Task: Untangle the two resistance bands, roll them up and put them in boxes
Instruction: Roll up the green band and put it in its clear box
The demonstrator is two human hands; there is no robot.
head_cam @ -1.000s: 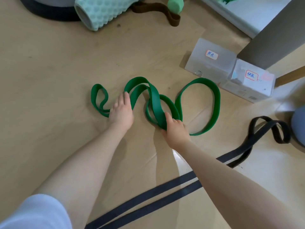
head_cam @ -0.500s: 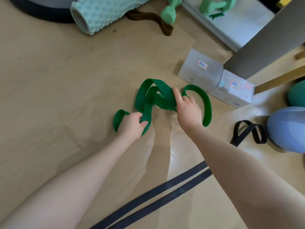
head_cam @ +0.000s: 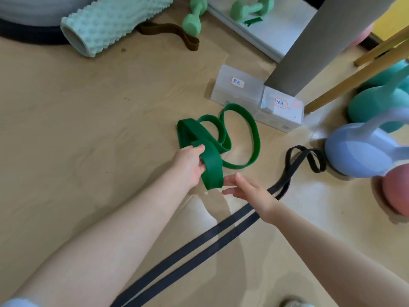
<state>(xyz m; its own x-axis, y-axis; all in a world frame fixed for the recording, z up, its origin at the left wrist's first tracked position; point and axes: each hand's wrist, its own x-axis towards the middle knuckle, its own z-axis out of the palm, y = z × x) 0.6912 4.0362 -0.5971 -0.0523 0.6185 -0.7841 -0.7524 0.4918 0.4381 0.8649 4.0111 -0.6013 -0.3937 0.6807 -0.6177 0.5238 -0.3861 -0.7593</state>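
Green resistance band (head_cam: 212,167) lies looped on the floor before two labelled boxes (head_cam: 261,100), its near end pinched in the left hand (head_cam: 190,165) while the open, empty right hand (head_cam: 247,189) reaches in, likely to start rolling.

Green band (head_cam: 212,165), black band (head_cam: 199,240)

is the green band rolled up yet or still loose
Still loose. The green band sprawls in open loops on the floor; only one end is lifted by the left hand.
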